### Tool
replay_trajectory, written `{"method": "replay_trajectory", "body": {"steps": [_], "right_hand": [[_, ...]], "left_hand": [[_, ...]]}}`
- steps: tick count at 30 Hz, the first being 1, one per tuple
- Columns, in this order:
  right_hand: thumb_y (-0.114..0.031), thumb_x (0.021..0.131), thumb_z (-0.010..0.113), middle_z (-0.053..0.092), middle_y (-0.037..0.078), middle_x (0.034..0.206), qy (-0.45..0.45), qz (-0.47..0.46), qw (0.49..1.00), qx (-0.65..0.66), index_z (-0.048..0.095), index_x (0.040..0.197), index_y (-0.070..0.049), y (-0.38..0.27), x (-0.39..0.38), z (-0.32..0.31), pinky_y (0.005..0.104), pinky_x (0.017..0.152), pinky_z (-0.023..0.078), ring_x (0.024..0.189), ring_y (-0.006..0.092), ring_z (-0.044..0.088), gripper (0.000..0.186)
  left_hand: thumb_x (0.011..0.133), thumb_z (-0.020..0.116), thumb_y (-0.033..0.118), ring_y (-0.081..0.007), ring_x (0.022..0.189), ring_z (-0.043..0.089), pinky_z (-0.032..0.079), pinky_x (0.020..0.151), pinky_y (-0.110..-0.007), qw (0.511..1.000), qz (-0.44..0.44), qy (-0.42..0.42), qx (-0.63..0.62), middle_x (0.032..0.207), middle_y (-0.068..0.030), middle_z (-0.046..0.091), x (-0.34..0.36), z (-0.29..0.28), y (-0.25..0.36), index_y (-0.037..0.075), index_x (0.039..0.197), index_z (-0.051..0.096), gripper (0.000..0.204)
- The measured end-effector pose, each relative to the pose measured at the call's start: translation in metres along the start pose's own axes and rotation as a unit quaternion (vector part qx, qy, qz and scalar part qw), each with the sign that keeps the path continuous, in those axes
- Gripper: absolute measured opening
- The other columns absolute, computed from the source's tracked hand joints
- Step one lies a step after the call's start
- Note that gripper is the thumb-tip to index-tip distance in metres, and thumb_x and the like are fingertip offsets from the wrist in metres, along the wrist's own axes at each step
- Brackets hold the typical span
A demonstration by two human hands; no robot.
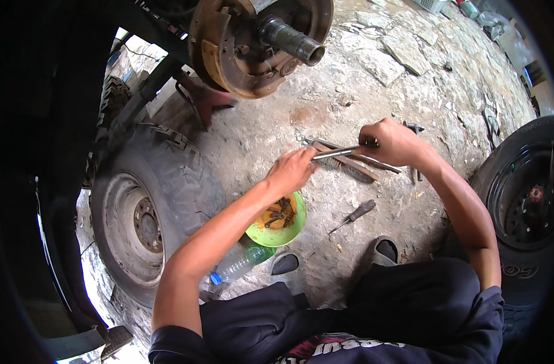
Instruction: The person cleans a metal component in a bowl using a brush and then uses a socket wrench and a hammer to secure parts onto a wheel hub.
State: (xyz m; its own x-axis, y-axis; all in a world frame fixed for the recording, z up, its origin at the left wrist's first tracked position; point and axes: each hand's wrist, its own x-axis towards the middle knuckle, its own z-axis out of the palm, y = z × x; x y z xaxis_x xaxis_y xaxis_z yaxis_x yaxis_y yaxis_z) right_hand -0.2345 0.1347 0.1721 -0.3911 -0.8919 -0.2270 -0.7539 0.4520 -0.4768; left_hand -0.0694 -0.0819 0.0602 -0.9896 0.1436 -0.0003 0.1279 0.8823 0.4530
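Between my two hands runs a slim shiny metal bar. My left hand is closed around its left end, while my right hand grips the right end, where a dark part shows under the fingers. Below the bar, a wire brush with a wooden handle and a long dark rod lie on the ground. A screwdriver rests nearer my feet. Under my left forearm stands a green bowl with dark metal parts in orange-brown liquid.
Ahead hangs a wheel hub with brake shoes, beside a red jack stand. A worn wheel lies left, a black tyre right. A plastic bottle lies near my left foot. A T-shaped tool sits past my right hand.
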Motion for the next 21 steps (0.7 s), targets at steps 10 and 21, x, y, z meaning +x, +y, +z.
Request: {"method": "replay_trajectory", "body": {"steps": [10, 21], "right_hand": [[-0.037, 0.097, 0.058, 0.063, 0.007, 0.076, 0.220, 0.141, 0.903, 0.340, 0.061, 0.097, 0.003, 0.069, 0.010, 0.019, 0.0333, 0.057, 0.050, 0.060, 0.0164, 0.060, 0.040], [-0.039, 0.097, 0.057, 0.063, 0.006, 0.075, -0.007, 0.041, 0.848, 0.528, 0.060, 0.097, 0.002, -0.057, -0.040, 0.150, 0.0297, 0.061, 0.049, 0.067, 0.0115, 0.058, 0.042]], "left_hand": [[0.096, 0.056, 0.038, -0.0306, 0.052, 0.056, 0.046, 0.054, -0.043, 0.975, -0.158, -0.040, -0.152, 0.061, -0.0151, 0.055, -0.007, -0.038, 0.038, 0.001, 0.086, 0.058, 0.038], [0.102, 0.035, 0.051, -0.0059, 0.043, 0.030, 0.031, 0.040, -0.024, 0.632, -0.409, 0.137, -0.644, 0.060, 0.0050, 0.034, -0.074, -0.015, 0.084, 0.010, 0.086, 0.044, 0.046]]}}
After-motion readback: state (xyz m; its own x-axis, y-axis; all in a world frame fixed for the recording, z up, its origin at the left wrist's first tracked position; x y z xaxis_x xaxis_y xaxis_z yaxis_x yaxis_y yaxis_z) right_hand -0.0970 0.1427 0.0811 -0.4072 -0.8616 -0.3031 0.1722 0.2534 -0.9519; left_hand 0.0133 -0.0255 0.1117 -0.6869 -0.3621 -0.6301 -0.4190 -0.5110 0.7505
